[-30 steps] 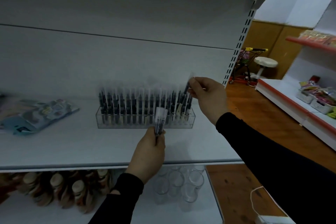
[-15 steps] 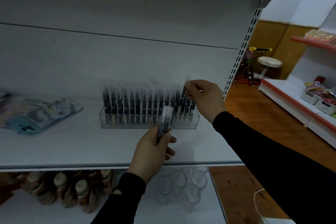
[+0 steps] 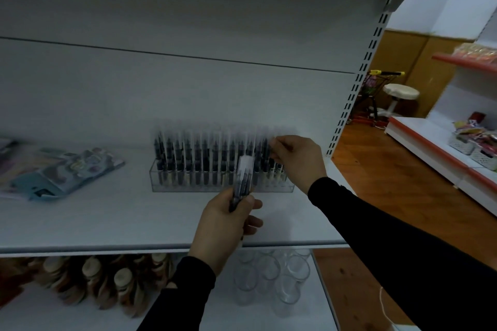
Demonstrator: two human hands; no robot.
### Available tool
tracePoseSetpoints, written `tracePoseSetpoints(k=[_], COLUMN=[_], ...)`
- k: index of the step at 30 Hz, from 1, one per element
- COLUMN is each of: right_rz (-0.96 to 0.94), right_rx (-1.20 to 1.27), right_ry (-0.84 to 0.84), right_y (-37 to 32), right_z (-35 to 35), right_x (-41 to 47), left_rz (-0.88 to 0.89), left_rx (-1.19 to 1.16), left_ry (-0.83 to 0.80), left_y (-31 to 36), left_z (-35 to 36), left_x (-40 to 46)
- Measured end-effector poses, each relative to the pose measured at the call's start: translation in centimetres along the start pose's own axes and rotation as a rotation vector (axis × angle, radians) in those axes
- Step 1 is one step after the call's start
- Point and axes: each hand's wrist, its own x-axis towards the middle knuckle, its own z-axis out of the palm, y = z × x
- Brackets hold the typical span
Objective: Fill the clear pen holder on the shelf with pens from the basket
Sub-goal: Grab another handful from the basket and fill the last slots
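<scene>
The clear pen holder [image 3: 188, 185] stands on the white shelf [image 3: 107, 223], packed with several upright dark pens with clear caps. My left hand [image 3: 223, 228] is in front of the holder and grips a small bundle of pens [image 3: 243, 180], tips pointing up. My right hand [image 3: 298, 160] is at the holder's right end, fingers pinched on the top of one pen [image 3: 270, 152] that stands among the others there. The basket is not in view.
Flat packaged goods [image 3: 64, 172] lie on the shelf at the left. The lower shelf holds brown bottles [image 3: 107, 285] and clear glasses [image 3: 269, 277]. A slotted upright [image 3: 357, 94] bounds the shelf on the right; beyond it are wood floor, a stool and another shelf unit.
My right hand has lowered its pen into the right end of the holder. My left hand with the bundle has stayed in about the same place.
</scene>
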Motion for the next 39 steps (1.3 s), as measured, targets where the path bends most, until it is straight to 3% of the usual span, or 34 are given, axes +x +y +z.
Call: tracePoseSetpoints(k=[8,10,14,18,20,24,29,34,39], right_rz=[-0.005,0.069,0.301,0.287,0.277,0.312,0.286,0.116,0.049], right_rx=[-0.098,0.002,0.395,0.442,0.432,0.448,0.543,0.366,0.202], right_ry=[0.027,0.015,-0.189,-0.378,-0.391,-0.321,-0.078,0.122,0.183], right_y=[-0.1,-0.3,-1.1,-1.3,-1.2,-1.3,-2.1,-1.8,-1.2], right_z=[-0.8,-1.1,-1.5,-2.0,-2.3,-2.9,-4.8,-5.4,-4.1], right_x=[-1.1,-1.9,-4.2,-6.0,-6.3,-6.2,-4.4,-1.6,0.1], left_rz=[-0.064,-0.078,-0.091,-0.081,-0.081,-0.096,-0.071,-0.085,-0.102], left_rx=[-0.141,-0.182,-0.219,-0.223,-0.218,-0.207,-0.134,-0.149,-0.19], left_ry=[-0.059,-0.078,-0.118,-0.157,-0.169,-0.124,-0.022,-0.006,-0.006], left_y=[0.2,0.3,0.2,0.0,0.0,-0.2,-0.6,-0.6,-0.3], left_z=[0.2,0.4,0.9,1.6,1.9,2.1,1.8,1.5,1.3], left_x=[-0.1,-0.1,-0.3,-0.5,-0.7,-0.7,-0.4,-0.3,0.0])
